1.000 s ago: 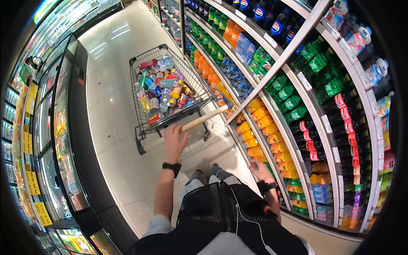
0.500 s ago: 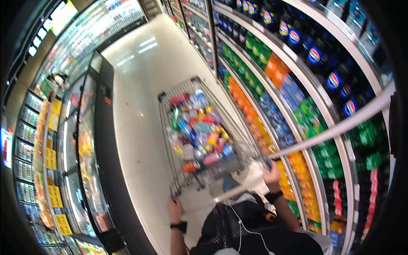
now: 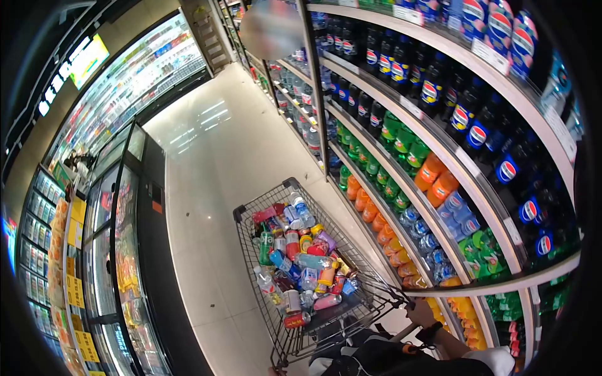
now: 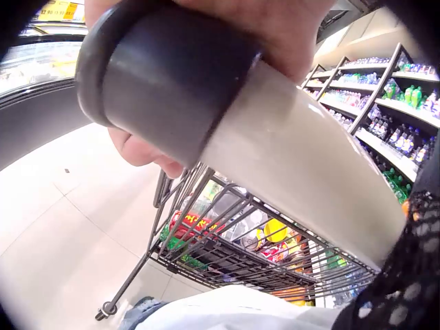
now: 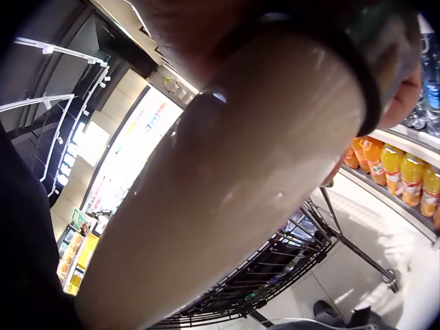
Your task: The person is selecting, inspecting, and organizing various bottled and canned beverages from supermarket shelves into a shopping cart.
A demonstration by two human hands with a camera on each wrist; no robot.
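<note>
A wire shopping cart (image 3: 260,299) full of mixed bottles and cans stands close in front of the body in the head view. Its pale handle bar (image 4: 302,158) with a dark grey end cap (image 4: 168,75) crosses the left wrist view. My left hand (image 4: 282,27) curls round the bar at that cap, fingertips showing below it. At the bar's other end, my right hand (image 3: 422,311) grips beside the drinks shelves; in the right wrist view its fingers (image 5: 404,96) wrap the bar (image 5: 227,172) near a dark ring. Only a sliver of the left hand shows in the head view.
Shelves (image 3: 401,103) of soft drink bottles run along the right, close to the cart. Black glass-fronted freezers (image 3: 150,250) line the left side. A pale tiled floor (image 3: 200,182) leads ahead to a lit refrigerated case (image 3: 125,69).
Both hands have come onto the handle bar; a second ago the left was just behind it and the right hung near the shelves. The cart now stands nearer the body, and the view has tilted up.
</note>
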